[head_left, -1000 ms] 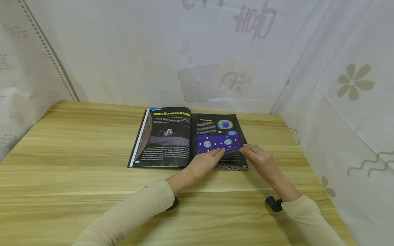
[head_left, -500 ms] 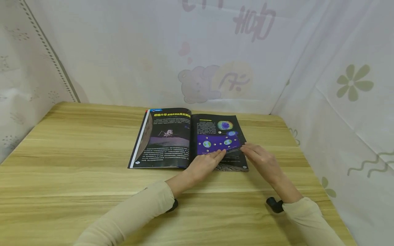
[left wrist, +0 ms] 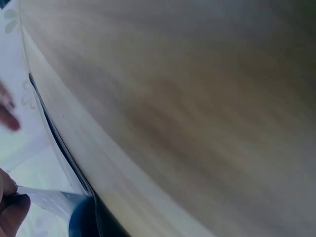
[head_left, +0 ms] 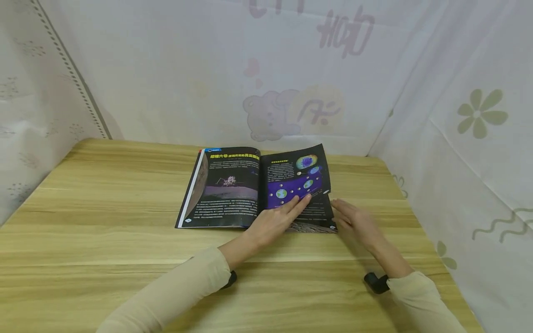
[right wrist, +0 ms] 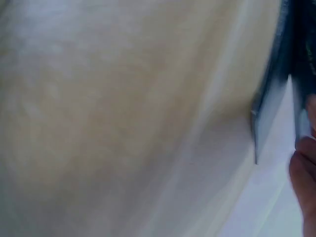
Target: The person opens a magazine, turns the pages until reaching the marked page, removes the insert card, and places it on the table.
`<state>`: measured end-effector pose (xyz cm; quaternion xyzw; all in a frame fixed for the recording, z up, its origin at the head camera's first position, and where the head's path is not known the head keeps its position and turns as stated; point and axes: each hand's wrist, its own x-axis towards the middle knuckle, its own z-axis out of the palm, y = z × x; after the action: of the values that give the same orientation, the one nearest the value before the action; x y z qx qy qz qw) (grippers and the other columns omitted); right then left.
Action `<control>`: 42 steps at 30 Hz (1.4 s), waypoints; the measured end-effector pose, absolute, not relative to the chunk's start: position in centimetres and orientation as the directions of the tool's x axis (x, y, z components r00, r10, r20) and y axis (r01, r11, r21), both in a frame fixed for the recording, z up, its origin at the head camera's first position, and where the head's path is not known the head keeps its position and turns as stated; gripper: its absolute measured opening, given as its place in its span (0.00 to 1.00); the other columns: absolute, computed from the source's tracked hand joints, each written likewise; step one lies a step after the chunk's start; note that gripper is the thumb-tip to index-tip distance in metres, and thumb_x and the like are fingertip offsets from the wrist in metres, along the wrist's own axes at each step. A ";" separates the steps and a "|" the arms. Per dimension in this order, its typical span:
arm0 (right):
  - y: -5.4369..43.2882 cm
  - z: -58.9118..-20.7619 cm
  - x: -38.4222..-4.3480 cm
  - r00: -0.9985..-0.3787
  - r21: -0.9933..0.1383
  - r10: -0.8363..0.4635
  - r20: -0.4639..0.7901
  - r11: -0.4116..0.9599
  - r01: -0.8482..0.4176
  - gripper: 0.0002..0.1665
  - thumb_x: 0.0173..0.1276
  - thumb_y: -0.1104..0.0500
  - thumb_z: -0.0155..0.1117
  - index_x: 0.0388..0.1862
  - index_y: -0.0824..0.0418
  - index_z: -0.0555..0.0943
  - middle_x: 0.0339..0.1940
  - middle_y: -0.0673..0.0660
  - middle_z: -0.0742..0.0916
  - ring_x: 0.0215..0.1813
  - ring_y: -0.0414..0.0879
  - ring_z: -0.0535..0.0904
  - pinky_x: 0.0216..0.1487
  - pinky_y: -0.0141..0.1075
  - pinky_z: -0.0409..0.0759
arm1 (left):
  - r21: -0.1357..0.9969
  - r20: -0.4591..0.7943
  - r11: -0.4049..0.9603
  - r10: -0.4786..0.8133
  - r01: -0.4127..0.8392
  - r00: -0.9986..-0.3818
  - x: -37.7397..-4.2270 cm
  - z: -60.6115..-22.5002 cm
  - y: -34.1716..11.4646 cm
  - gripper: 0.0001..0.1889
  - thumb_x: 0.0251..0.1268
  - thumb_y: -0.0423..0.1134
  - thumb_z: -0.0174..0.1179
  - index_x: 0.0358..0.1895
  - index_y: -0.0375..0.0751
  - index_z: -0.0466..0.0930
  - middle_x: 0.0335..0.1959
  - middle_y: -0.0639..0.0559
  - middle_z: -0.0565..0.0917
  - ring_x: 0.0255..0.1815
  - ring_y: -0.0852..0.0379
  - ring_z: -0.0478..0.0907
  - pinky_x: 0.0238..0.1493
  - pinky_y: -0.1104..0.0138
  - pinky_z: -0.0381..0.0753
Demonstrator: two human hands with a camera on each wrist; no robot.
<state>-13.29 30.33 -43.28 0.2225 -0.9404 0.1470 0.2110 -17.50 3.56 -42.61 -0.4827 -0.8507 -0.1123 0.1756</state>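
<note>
An open magazine (head_left: 225,203) with dark pages lies on the table, its upper right page (head_left: 287,185) lifted and curving up at the far corner. My left hand (head_left: 272,222) reaches over the magazine's lower edge. Its thumb and finger pinch the raised page (left wrist: 47,197), as the left wrist view shows. Just beyond the magazine's right edge is my right hand (head_left: 360,226), its fingers extended and fingertips close to the page edges. The right wrist view is blurred and has its fingers (right wrist: 306,163) beside the lifted pages (right wrist: 298,108).
The magazine rests toward the back of a wood-grain table (head_left: 104,240). White printed cloth (head_left: 187,69) hangs behind the table and along both sides. A black wrist mount (head_left: 376,282) sits under the right wrist.
The lifted page's right side has risen, its far corner now higher, uncovering more of the page below. My right hand has moved slightly down and right, away from that page's edge.
</note>
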 end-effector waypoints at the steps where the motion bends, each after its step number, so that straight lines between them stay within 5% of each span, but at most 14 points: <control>1: 30.5 -43.6 -13.3 -0.847 -0.204 -0.371 0.380 0.860 -0.468 0.28 0.55 0.67 0.69 0.56 0.71 0.76 0.56 0.70 0.80 0.56 0.63 0.78 0.53 0.52 0.78 | 0.029 0.423 0.503 0.777 0.864 -0.466 -17.5 -42.7 3.4 0.36 0.65 0.24 0.51 0.74 0.47 0.48 0.67 0.42 0.69 0.51 0.49 0.81 0.26 0.68 0.83; 4: 30.7 -44.5 -13.2 -0.886 -0.235 -0.412 0.211 0.859 -0.455 0.30 0.59 0.60 0.68 0.59 0.72 0.74 0.60 0.71 0.76 0.60 0.64 0.74 0.56 0.52 0.76 | 0.030 0.477 0.478 0.765 0.878 -0.433 -17.7 -42.8 3.0 0.45 0.63 0.22 0.51 0.76 0.53 0.36 0.69 0.41 0.65 0.49 0.49 0.82 0.21 0.71 0.79; 8: 30.8 -45.2 -13.4 -0.866 -0.234 -0.466 0.181 0.835 -0.499 0.33 0.57 0.58 0.70 0.59 0.73 0.73 0.61 0.71 0.75 0.61 0.63 0.74 0.56 0.50 0.76 | -0.004 0.540 0.471 0.744 0.882 -0.394 -17.9 -43.0 2.5 0.56 0.59 0.19 0.54 0.73 0.60 0.20 0.70 0.40 0.64 0.39 0.52 0.84 0.17 0.73 0.76; 12: 30.8 -45.3 -13.7 -0.846 -0.244 -0.505 0.173 0.810 -0.534 0.33 0.58 0.59 0.69 0.60 0.73 0.73 0.61 0.71 0.75 0.61 0.64 0.73 0.58 0.51 0.75 | -0.006 0.551 0.495 0.727 0.869 -0.410 -17.8 -42.9 1.9 0.58 0.59 0.19 0.54 0.70 0.63 0.16 0.71 0.41 0.63 0.34 0.54 0.83 0.18 0.72 0.77; 16: 31.0 -45.3 -13.9 -0.838 -0.261 -0.524 0.152 0.797 -0.545 0.30 0.59 0.60 0.68 0.59 0.73 0.74 0.61 0.71 0.75 0.61 0.64 0.73 0.57 0.51 0.75 | 0.014 0.538 0.509 0.722 0.861 -0.436 -17.7 -42.6 1.3 0.58 0.59 0.19 0.54 0.70 0.64 0.15 0.72 0.42 0.61 0.39 0.52 0.84 0.22 0.70 0.80; 25: 31.5 -45.3 -14.1 -0.836 -0.306 -0.536 0.116 0.781 -0.544 0.27 0.61 0.61 0.66 0.58 0.72 0.75 0.62 0.70 0.75 0.62 0.64 0.72 0.57 0.51 0.75 | -0.017 0.619 0.537 0.668 0.844 -0.413 -17.6 -42.4 -0.2 0.56 0.59 0.19 0.51 0.72 0.63 0.18 0.71 0.43 0.63 0.43 0.48 0.83 0.24 0.66 0.82; 32: 31.9 -45.1 -14.3 -0.827 -0.337 -0.550 0.114 0.762 -0.553 0.26 0.61 0.61 0.66 0.57 0.72 0.76 0.62 0.71 0.74 0.61 0.66 0.71 0.56 0.51 0.76 | -0.027 0.744 0.548 0.569 0.836 -0.350 -17.7 -42.1 -1.3 0.54 0.59 0.34 0.61 0.74 0.61 0.25 0.67 0.40 0.68 0.44 0.48 0.82 0.29 0.65 0.83; 38: 32.2 -45.0 -14.4 -0.823 -0.361 -0.554 0.125 0.747 -0.558 0.26 0.60 0.62 0.66 0.57 0.72 0.76 0.62 0.70 0.74 0.62 0.65 0.71 0.56 0.52 0.75 | -0.016 0.800 0.610 0.484 0.792 -0.356 -17.6 -42.0 -2.2 0.58 0.51 0.31 0.68 0.75 0.62 0.31 0.48 0.36 0.79 0.29 0.48 0.79 0.21 0.62 0.79; 42: 32.3 -45.2 -14.6 -0.817 -0.343 -0.562 0.131 0.747 -0.569 0.26 0.60 0.61 0.66 0.57 0.71 0.76 0.62 0.70 0.75 0.62 0.65 0.71 0.56 0.53 0.75 | 0.015 0.778 0.665 0.462 0.747 -0.426 -17.6 -42.3 -3.2 0.50 0.52 0.32 0.68 0.75 0.50 0.46 0.33 0.41 0.77 0.22 0.52 0.69 0.15 0.63 0.72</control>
<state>-14.60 32.33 -45.25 0.3023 -0.9347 0.1867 0.0095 -17.58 -3.18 -42.30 -0.3664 -0.8245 -0.1827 0.3905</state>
